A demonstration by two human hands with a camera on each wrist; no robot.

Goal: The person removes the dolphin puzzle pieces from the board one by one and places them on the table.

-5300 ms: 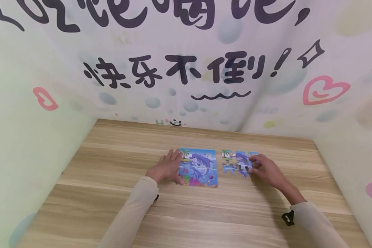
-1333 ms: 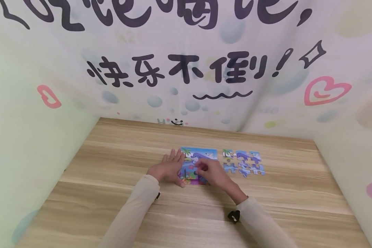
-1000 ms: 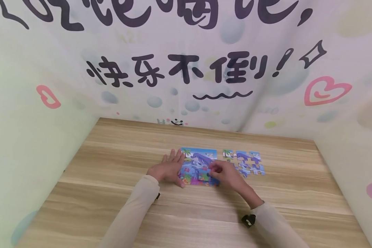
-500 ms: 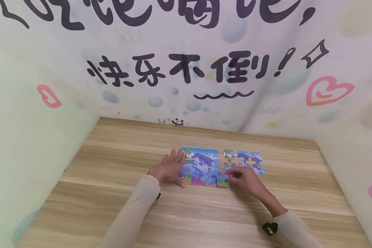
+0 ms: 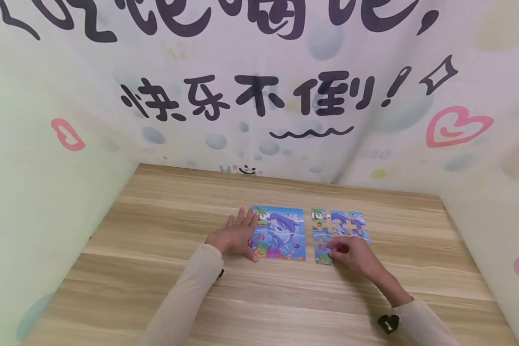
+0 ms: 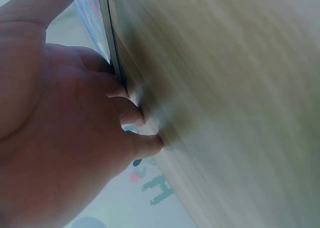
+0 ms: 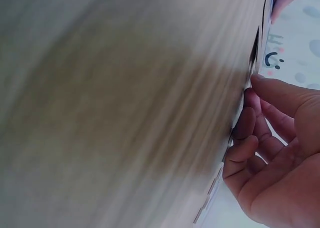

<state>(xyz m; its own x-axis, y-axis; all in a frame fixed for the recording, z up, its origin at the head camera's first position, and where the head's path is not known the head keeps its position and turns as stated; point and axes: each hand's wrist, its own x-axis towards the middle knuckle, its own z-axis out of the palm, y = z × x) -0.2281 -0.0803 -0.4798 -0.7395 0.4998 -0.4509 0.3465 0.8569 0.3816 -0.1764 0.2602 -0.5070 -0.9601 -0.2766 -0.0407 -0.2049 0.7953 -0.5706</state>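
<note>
My left hand [image 5: 233, 238] rests on the table with fingers spread, against the left edge of a square dolphin picture board [image 5: 281, 233]. In the left wrist view, fingertips [image 6: 154, 144] touch the tabletop beside the board's edge. To the right of the board, my right hand [image 5: 358, 258] pinches a green-and-blue puzzle piece [image 5: 323, 257] by its right side. That piece lies at the lower left of several dolphin puzzle pieces [image 5: 338, 217] laid out in rows. The hand partly covers the lower pieces. In the right wrist view, thumb and forefinger meet low over the table.
A wood-grain tabletop [image 5: 259, 298] spreads around the board and pieces. Behind it hangs a printed cloth [image 5: 225, 149] with dark lettering, and pale walls stand at the left and right.
The right hand was at the pieces, then over the picture board with a puzzle piece. It has since carried that piece right, beneath the left column of pieces. The left hand stays put.
</note>
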